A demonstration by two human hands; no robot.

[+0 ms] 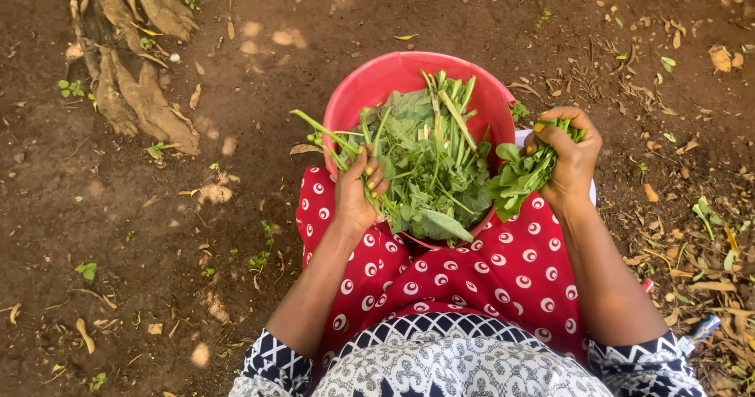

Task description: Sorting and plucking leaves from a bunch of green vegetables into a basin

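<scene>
- Head view, looking straight down: person sitting on bare soil, red basin point(377, 82) resting on the lap over a red cloth with white dots point(503, 271).
- Left hand point(358, 192) is curling its fingers around a green stem point(330, 141); grip is closed, thumb side facing the basin.
- Stem's long axis is running from the left hand up and to the left, tip sticking out past the basin rim, lower end hidden in the fist.
- Right hand point(570, 157) is clenching a bunch of plucked leaves point(523, 173); fingers pressed tight together, leaves hanging out below the fist toward the basin.
- Heap of leafy greens point(432, 169) is filling the basin, lying between the two hands; cut stalk ends pointing away from the person.
- Left hand is touching the heap's edge, so it is the nearer one; right hand is sitting just beside the rim, outside it.
- Tree roots point(134, 74) lying well apart at upper left; dry leaves point(692, 247) scattered on the right.
</scene>
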